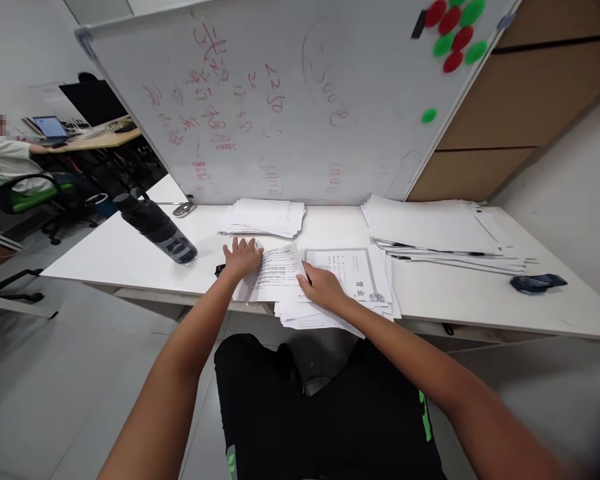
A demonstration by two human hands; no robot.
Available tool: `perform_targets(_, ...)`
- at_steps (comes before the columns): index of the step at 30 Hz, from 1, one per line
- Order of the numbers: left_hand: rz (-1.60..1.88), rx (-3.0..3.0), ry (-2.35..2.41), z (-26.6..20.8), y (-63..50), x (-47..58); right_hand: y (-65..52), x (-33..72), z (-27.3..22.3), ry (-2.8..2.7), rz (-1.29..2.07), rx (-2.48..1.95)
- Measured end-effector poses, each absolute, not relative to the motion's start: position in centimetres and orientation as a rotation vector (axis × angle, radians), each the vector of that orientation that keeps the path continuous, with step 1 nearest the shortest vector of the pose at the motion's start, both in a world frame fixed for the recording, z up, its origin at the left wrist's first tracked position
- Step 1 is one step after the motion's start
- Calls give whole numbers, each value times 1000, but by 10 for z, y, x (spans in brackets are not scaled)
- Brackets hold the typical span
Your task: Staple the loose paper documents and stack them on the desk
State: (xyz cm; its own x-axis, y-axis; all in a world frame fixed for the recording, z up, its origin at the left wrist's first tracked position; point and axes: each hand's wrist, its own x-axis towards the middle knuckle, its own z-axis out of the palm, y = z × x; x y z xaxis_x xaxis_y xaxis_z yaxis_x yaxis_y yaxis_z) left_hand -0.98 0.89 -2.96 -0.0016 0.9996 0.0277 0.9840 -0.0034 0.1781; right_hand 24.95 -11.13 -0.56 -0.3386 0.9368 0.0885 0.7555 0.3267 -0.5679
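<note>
A printed sheet of paper [277,270] lies between my hands at the front of the white table, its right edge raised. My left hand [243,258] rests with fingers spread at the sheet's left edge. The sheet's right edge is pinched in my right hand [323,287]; a small dark thing shows by those fingers, too little of it to name. Under and beside that hand is a loose stack of papers [350,273], topped by a page with an ornate border, some sheets jutting over the table's front edge. A small black object [220,269] is partly hidden beside my left wrist.
Behind the sheet lies one paper pile [267,215], with a larger pile [430,227] to the right. A dark bottle [157,227] and a computer mouse [183,209] are at left, a dark pouch-like item [537,283] at right. A whiteboard [290,100] backs the table. A person sits far left.
</note>
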Motion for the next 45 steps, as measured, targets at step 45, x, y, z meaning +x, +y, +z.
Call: perform_targets(45, 1223, 1545, 2088, -34, -52, -58, -111, 260, 90, -2142, 738, -1721)
